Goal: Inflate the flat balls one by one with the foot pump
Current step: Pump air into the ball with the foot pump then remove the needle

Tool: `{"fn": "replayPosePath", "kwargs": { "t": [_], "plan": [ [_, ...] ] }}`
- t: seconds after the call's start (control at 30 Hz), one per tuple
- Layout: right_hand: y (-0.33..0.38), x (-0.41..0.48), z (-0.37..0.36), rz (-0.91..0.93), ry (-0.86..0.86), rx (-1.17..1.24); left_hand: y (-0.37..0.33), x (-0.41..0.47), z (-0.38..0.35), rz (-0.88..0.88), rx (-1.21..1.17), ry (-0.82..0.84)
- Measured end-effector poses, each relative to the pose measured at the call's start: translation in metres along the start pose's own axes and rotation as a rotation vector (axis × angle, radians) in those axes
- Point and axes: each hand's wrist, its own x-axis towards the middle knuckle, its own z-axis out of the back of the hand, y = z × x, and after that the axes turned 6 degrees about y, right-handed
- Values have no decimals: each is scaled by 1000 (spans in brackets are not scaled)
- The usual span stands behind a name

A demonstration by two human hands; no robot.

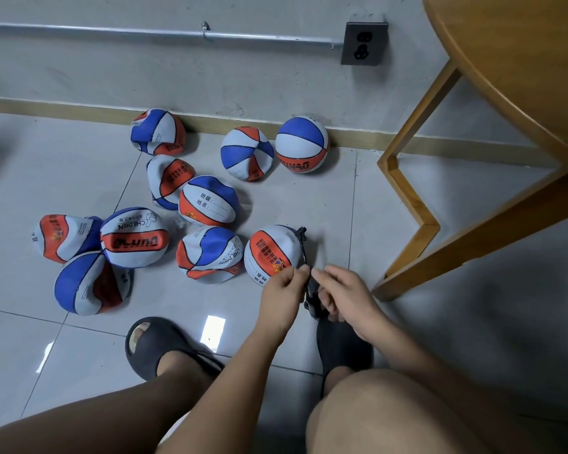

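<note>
Several flat red, white and blue balls lie scattered on the tiled floor. One round, firm ball (301, 144) rests against the skirting at the back. The nearest ball (269, 252) sits just beyond my hands, with a black hose (302, 244) curving along its right side. The black foot pump (312, 301) is mostly hidden under my hands and my right sandal (343, 347). My left hand (284, 288) pinches the hose end next to that ball. My right hand (345, 291) has its fingertips closed on the same black piece from the right.
A wooden table (505, 60) stands at the right, its angled legs (407, 178) reaching the floor close to my right hand. The grey wall carries a pipe (145, 32) and a black socket (364, 43). My left sandal (159, 347) rests on the tiles.
</note>
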Motion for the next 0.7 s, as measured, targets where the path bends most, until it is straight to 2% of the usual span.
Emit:
{"fn": "replayPosePath", "kwargs": {
  "t": [0.1, 0.2, 0.4, 0.57, 0.7],
  "plan": [
    [17, -5, -3, 88, -23, 2, -15, 2, -2, -84, -56, -29],
    [9, -8, -1, 98, 3, 26, -12, -4, -8, -77, -77, -5],
    [-42, -2, 10, -53, 41, -76, 27, -7, -9, 66, -16, 60],
    [-71, 6, 8, -140, 72, -181, 56, -4, -4, 211, 158, 82],
    [-68, 13, 7, -172, 60, -211, 55, 3, -1, 227, 231, 64]
  ]
}}
